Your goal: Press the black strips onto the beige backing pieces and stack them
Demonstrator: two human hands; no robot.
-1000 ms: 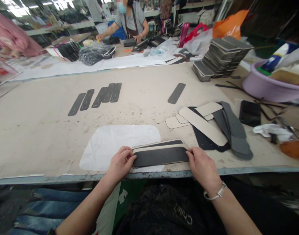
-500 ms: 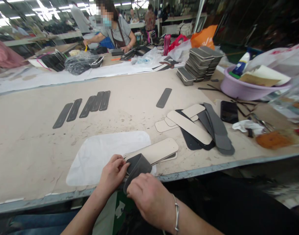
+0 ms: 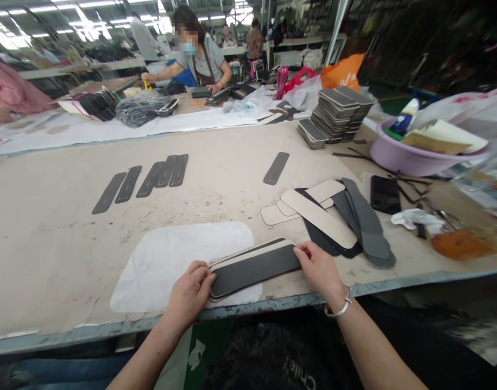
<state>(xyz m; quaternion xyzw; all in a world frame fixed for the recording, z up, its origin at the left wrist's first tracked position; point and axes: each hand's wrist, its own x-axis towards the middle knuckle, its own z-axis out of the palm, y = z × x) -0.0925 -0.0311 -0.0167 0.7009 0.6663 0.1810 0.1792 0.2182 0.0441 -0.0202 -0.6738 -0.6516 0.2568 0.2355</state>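
A dark grey strip with rounded corners (image 3: 254, 269) lies flat over a small stack of cream strips (image 3: 264, 248) near the table's front edge. My left hand (image 3: 193, 290) pinches its left end between thumb and fingers. At its right end, my right hand (image 3: 319, 268), with a bangle on the wrist, grips the corner the same way. Under the stack is a white sheet (image 3: 150, 271), mostly showing to the left. Just beyond my right hand lies a loose pile of cream strips (image 3: 319, 216) and grey strips (image 3: 364, 222).
Several small dark stitched pieces (image 3: 162, 172) lie across the table, with one more (image 3: 276, 168) farther right. Stacked dark pieces (image 3: 337, 114), a purple basin (image 3: 419, 154) and a phone (image 3: 385, 194) stand or lie at the right. Across the table works a person in an apron (image 3: 203, 59).
The grey strip, folded over in my right hand before, now lies flat on the cream stack. My right hand has moved right to its far end; my left hand stays at the left end.
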